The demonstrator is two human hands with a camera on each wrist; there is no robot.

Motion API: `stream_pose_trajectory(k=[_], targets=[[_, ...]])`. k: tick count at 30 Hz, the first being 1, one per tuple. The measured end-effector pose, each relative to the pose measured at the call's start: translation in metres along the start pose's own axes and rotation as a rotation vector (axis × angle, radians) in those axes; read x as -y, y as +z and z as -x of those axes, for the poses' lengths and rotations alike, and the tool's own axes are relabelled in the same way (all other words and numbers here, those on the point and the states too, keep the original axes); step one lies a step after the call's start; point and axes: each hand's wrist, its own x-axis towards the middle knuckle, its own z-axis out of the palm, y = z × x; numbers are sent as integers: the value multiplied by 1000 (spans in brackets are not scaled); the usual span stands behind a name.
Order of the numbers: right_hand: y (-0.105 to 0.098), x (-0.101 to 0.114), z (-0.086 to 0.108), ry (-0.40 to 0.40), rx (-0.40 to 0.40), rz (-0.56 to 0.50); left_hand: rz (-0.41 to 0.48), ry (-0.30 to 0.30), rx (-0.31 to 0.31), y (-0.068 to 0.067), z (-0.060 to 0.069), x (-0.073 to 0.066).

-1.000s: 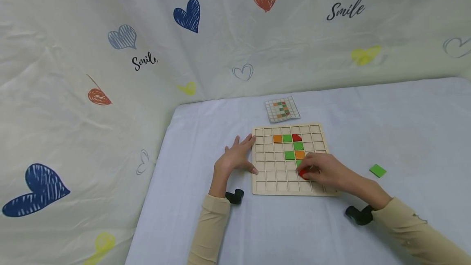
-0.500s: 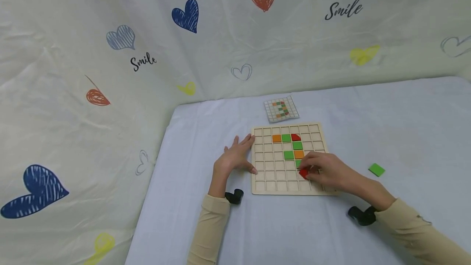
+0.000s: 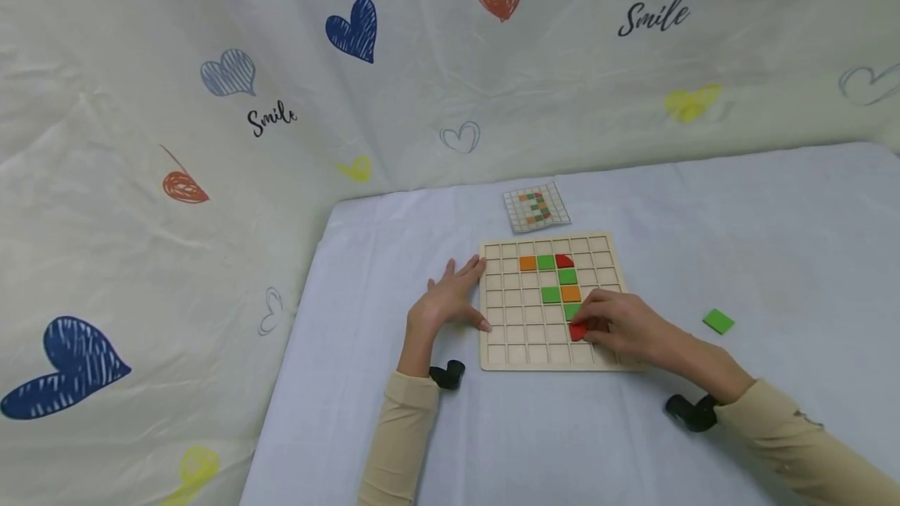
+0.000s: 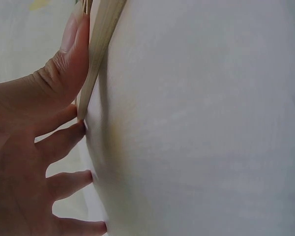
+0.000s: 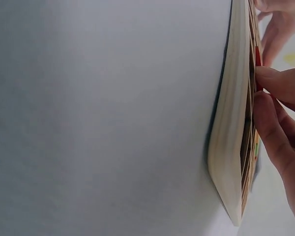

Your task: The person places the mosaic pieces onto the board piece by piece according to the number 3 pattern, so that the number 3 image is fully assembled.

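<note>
A wooden grid board (image 3: 516,353) lies on the white cloth, with orange, green and red tiles in some of its cells. My right hand (image 3: 624,322) pinches a red tile (image 3: 576,332) at a lower cell, just below a green tile (image 3: 572,311); the fingers cover the tile's right part. In the right wrist view, red shows between the thumb and fingers (image 5: 268,110), low against the board. At the board's left edge my left hand (image 3: 444,304) rests with fingers spread. The left wrist view shows its thumb (image 4: 73,54) against the board's side and its fingertips on the cloth.
Behind the board lies a small card (image 3: 537,208) printed with a grid of coloured squares. A loose green tile (image 3: 719,322) lies on the cloth to the right. A hanging cloth with hearts (image 3: 351,30) closes off the back and left.
The red tile under my right fingers has turned from a slanted position to line up with the grid cell. My left hand stays at the board's edge.
</note>
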Motion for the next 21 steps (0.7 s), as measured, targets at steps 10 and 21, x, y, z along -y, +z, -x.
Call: stream_pose_trajectory(k=[10, 21], targets=[[3, -1, -2, -69, -51, -5, -5, -4, 0, 0, 0, -1], [-3, -1, 3, -45, -81, 19, 5, -7, -3, 0, 0, 0]])
